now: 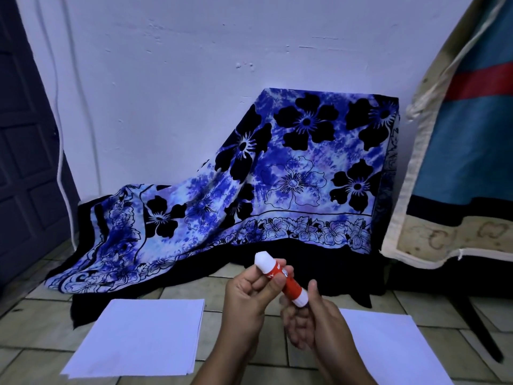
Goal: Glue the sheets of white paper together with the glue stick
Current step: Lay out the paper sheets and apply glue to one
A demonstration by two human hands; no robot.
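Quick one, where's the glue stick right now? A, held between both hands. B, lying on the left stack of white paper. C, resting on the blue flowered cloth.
A: the left hand and right hand both grip the glue stick.

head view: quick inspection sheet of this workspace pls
surface: tiled floor, papers flat on it
job's things: paper stack left, second paper right, glue stick held above between them
clutter: nothing seen
grippers: left hand and right hand grip the glue stick, one at each end
cables: white cables down the wall at left
surroundings: blue floral cloth draped over something, dark door left, what looks like a mattress right
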